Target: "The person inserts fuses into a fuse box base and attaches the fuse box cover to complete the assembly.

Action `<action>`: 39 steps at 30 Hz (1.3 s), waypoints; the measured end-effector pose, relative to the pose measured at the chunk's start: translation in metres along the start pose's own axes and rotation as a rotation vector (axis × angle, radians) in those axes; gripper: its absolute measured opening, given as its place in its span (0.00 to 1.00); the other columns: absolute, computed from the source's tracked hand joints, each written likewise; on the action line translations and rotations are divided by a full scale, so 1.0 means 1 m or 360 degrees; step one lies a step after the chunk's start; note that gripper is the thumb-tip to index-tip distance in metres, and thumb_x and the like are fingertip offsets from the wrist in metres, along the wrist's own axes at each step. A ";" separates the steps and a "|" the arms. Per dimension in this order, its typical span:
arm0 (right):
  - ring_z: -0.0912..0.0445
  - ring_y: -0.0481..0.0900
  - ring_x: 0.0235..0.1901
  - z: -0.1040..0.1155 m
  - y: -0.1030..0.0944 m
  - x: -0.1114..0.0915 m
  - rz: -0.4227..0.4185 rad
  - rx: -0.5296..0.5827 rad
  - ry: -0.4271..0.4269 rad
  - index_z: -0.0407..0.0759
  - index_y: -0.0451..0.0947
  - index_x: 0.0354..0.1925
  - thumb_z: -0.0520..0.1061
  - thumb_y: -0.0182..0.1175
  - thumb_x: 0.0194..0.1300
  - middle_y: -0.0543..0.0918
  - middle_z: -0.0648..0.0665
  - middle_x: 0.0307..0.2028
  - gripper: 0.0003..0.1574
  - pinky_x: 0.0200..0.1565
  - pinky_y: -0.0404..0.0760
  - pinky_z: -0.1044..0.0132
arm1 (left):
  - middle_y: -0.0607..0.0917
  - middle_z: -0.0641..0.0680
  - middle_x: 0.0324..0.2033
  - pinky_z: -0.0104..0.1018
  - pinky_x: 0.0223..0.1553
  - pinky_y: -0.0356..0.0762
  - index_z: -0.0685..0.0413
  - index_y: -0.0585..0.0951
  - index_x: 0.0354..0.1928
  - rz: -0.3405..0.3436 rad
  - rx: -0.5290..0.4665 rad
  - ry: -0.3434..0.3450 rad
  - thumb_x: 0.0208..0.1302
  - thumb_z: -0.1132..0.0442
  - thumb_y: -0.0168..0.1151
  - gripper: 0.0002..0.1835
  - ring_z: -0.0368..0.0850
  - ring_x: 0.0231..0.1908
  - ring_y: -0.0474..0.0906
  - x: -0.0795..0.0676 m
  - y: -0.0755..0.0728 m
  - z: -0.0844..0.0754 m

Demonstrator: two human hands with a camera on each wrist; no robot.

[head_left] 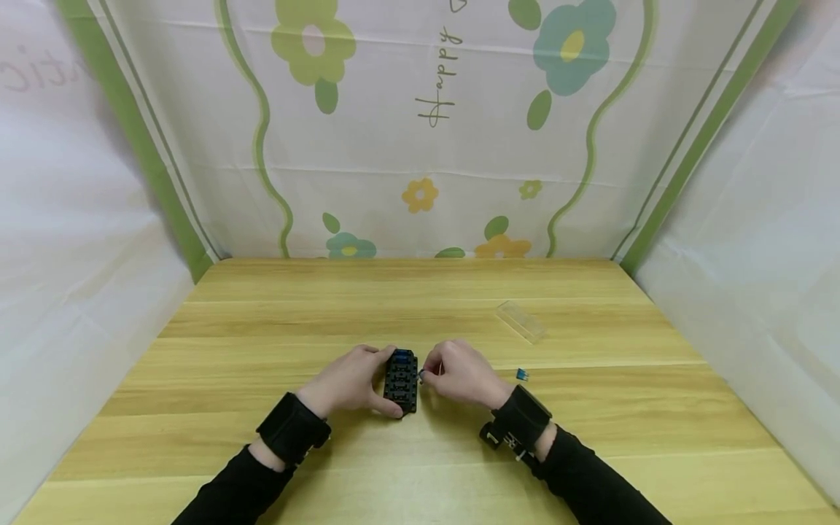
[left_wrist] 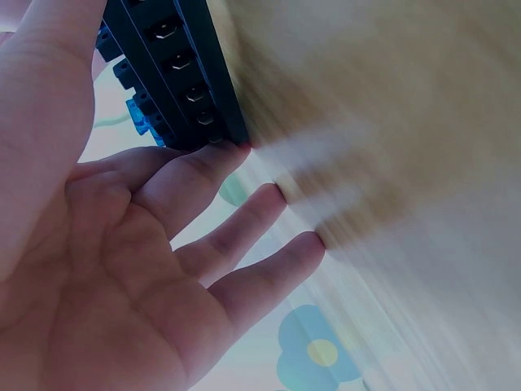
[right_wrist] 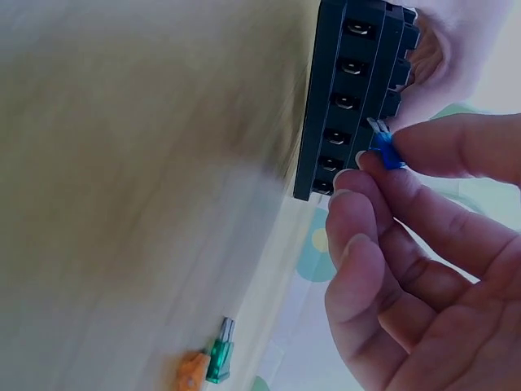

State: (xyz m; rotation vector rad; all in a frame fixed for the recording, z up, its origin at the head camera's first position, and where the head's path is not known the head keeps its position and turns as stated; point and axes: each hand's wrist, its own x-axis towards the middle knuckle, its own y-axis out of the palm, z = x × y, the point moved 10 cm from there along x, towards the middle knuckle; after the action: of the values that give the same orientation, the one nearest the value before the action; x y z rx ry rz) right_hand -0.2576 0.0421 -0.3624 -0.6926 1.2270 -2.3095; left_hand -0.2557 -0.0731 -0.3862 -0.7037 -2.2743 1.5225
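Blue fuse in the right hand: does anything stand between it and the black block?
Nothing visible does: the right hand pinches the blue fuse close beside the black block. The left hand holds the block from its other side, and the clear plastic piece lies well aside.

I hold both forearms converging from the lower edge of the head view, hands side by side and apart. Left hand (head_left: 348, 380): thumb (head_left: 386, 405) spread from the index finger in a wide grip; ring and little fingers (left_wrist: 269, 277) extended and separated. Right hand (head_left: 464, 373): thumb (right_wrist: 456, 147) and index finger (right_wrist: 444, 202) set in a fingertip pinch, remaining fingers bent inward.
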 end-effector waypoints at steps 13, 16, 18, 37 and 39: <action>0.65 0.71 0.18 -0.001 0.001 0.000 -0.0003 -0.0008 0.0009 0.49 0.82 0.26 0.40 0.60 0.58 0.77 0.58 0.23 0.07 0.22 0.71 0.72 | 0.73 0.64 0.57 0.44 0.55 0.67 0.60 0.64 0.69 -0.0006 0.0010 0.0007 0.39 0.32 0.71 0.59 0.56 0.57 0.70 0.001 0.001 0.001; 0.65 0.71 0.18 -0.001 0.001 0.000 -0.0008 -0.0010 0.0014 0.51 0.81 0.25 0.41 0.60 0.59 0.76 0.59 0.22 0.08 0.22 0.71 0.72 | 0.73 0.64 0.57 0.44 0.55 0.67 0.60 0.63 0.69 -0.0003 0.0007 0.0002 0.39 0.32 0.71 0.59 0.56 0.57 0.69 0.001 0.001 0.001; 0.65 0.71 0.18 -0.001 0.001 0.000 -0.0009 -0.0008 0.0022 0.51 0.80 0.25 0.41 0.59 0.59 0.76 0.59 0.22 0.08 0.22 0.72 0.72 | 0.73 0.64 0.57 0.44 0.55 0.67 0.60 0.63 0.69 0.0000 0.0006 -0.0002 0.39 0.32 0.71 0.59 0.56 0.57 0.69 0.001 0.001 0.001; 0.65 0.70 0.17 0.000 0.003 0.001 0.0031 0.0017 0.0023 0.51 0.80 0.23 0.43 0.59 0.60 0.75 0.60 0.20 0.09 0.20 0.70 0.72 | 0.74 0.64 0.56 0.44 0.55 0.68 0.61 0.64 0.69 -0.0020 -0.0019 0.0015 0.40 0.33 0.71 0.58 0.56 0.56 0.70 -0.001 0.000 0.001; 0.65 0.70 0.17 0.000 0.002 0.000 0.0030 0.0019 0.0023 0.50 0.80 0.24 0.44 0.59 0.60 0.75 0.60 0.20 0.09 0.21 0.70 0.72 | 0.74 0.64 0.56 0.44 0.55 0.68 0.60 0.64 0.69 -0.0015 -0.0021 0.0017 0.40 0.33 0.71 0.58 0.55 0.57 0.70 0.000 0.001 0.000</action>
State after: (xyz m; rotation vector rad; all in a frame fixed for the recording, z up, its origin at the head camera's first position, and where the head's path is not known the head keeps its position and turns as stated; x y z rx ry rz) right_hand -0.2578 0.0409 -0.3640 -0.6585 1.2200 -2.3082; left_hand -0.2561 -0.0730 -0.3869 -0.7022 -2.2785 1.4977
